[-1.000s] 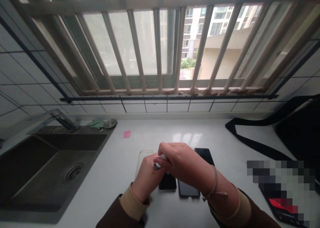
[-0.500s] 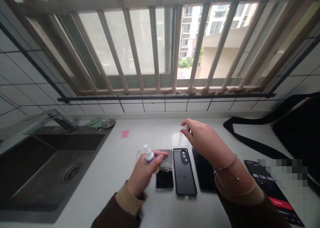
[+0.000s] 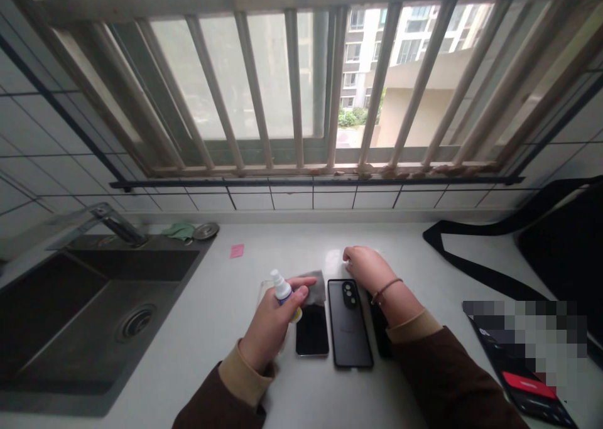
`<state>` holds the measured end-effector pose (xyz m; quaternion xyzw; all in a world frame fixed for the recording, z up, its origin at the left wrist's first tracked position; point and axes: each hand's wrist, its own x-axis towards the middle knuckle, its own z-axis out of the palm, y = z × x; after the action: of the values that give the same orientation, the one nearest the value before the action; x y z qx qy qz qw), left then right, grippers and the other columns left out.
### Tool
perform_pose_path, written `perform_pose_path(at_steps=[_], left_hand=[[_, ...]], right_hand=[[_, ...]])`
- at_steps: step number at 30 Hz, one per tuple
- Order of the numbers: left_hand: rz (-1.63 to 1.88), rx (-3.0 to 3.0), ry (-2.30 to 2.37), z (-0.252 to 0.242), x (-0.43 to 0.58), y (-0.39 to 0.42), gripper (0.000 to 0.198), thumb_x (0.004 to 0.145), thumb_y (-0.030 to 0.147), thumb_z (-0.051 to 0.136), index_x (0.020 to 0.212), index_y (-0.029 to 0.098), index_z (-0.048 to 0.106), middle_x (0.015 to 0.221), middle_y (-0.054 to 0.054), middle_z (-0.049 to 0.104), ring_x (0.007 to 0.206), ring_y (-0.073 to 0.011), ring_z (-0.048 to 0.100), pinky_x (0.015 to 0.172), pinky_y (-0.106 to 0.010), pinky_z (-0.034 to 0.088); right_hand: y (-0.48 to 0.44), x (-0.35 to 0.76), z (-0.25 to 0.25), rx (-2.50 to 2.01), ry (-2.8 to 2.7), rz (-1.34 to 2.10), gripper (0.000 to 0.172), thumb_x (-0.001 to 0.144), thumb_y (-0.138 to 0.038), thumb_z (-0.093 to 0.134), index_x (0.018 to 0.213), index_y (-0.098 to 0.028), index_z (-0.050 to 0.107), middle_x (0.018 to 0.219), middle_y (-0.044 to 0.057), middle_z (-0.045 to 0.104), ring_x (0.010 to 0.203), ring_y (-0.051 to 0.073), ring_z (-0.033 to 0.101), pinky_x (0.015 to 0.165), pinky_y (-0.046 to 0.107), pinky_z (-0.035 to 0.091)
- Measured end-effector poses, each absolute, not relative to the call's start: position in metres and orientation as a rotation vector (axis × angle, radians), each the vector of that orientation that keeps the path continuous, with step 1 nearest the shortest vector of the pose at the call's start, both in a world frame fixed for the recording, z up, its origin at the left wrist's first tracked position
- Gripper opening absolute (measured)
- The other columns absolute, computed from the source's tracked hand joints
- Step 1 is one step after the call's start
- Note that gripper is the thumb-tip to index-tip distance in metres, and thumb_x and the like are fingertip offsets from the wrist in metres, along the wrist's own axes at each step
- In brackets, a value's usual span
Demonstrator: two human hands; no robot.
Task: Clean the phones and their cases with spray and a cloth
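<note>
My left hand (image 3: 271,319) is closed around a small spray bottle (image 3: 281,289) with a white nozzle and no cap on it. A grey cloth (image 3: 316,286) lies under its fingers, partly over a black phone (image 3: 311,331). Beyond the phones, my right hand (image 3: 370,269) is lowered to the counter, its fingers pinched on a small whitish cap (image 3: 347,264), mostly hidden. Between the hands lies a dark phone case (image 3: 350,328) with camera cut-outs upward. Another dark phone (image 3: 380,328) is partly covered by my right forearm.
A dark sink (image 3: 108,328) with a faucet (image 3: 117,225) is at the left. On the white counter (image 3: 211,353) is a pink sticky note (image 3: 237,250). A phone with a red bar (image 3: 527,384) and a black bag (image 3: 565,247) with a strap are at the right.
My right hand has come down toward the counter with the cap. The cloth has shifted, baring more of the black phone. My left hand still holds the bottle.
</note>
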<state>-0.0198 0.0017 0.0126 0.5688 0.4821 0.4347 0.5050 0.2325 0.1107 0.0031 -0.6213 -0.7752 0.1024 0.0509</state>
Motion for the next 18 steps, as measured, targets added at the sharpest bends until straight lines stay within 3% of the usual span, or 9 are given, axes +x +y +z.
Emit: perform_pose_path(at_steps=[4,7,10,12,16,18], left_hand=[[1.064,1.316,1.184,0.014,-0.013,0.001,0.05,0.097,0.057,0.067,0.123,0.017,0.078,0.105,-0.01,0.075,0.089,-0.0234,0.07,0.075,-0.035,0.063],[1.101,1.502,1.349,0.012,-0.012,0.002,0.048,0.098,0.055,0.066,0.126,0.018,0.076,0.117,-0.012,0.075,0.082,-0.0231,0.073,0.067,-0.036,0.065],[1.178,1.841,1.499,0.009,-0.016,0.003,0.037,0.101,0.045,0.064,0.127,0.021,0.075,0.125,-0.013,0.075,0.103,-0.028,0.075,0.091,-0.042,0.063],[1.219,1.993,1.56,0.007,-0.019,0.005,0.035,0.102,0.04,0.062,0.128,0.02,0.073,0.126,-0.013,0.075,0.116,-0.0305,0.071,0.104,-0.046,0.057],[1.237,2.066,1.585,0.003,-0.022,0.008,0.028,0.103,0.036,0.058,0.122,0.02,0.073,0.121,-0.014,0.076,0.112,-0.0306,0.072,0.098,-0.046,0.058],[1.236,2.041,1.579,0.003,-0.021,0.008,0.025,0.102,0.037,0.06,0.115,0.02,0.074,0.115,-0.013,0.077,0.107,-0.031,0.072,0.094,-0.045,0.058]], right_hand=[[0.105,0.231,0.013,-1.892,-2.341,0.282,0.025,0.091,-0.011,0.07,0.115,-0.017,0.076,0.113,0.013,0.078,0.104,0.025,0.073,0.086,0.03,0.047],[0.095,0.225,0.037,-1.841,-2.295,0.223,0.024,0.101,-0.016,0.06,0.122,-0.017,0.073,0.123,0.017,0.074,0.104,0.026,0.073,0.088,0.034,0.048],[0.074,0.213,0.07,-1.617,-2.292,0.219,0.028,0.112,-0.032,0.049,0.129,-0.024,0.069,0.128,0.01,0.073,0.108,0.021,0.072,0.096,0.032,0.049],[0.057,0.201,0.088,-1.155,-2.302,0.465,0.025,0.107,-0.036,0.062,0.128,-0.025,0.069,0.123,0.006,0.075,0.1,0.018,0.073,0.094,0.031,0.052],[0.032,0.174,0.095,-0.736,-2.292,0.812,0.057,0.09,-0.032,0.085,0.142,-0.026,0.062,0.133,0.006,0.074,0.115,0.021,0.071,0.101,0.033,0.053],[0.028,0.164,0.089,-0.835,-2.216,0.815,0.041,0.094,-0.023,0.079,0.133,-0.026,0.067,0.119,0.004,0.079,0.105,0.02,0.074,0.093,0.032,0.055]])
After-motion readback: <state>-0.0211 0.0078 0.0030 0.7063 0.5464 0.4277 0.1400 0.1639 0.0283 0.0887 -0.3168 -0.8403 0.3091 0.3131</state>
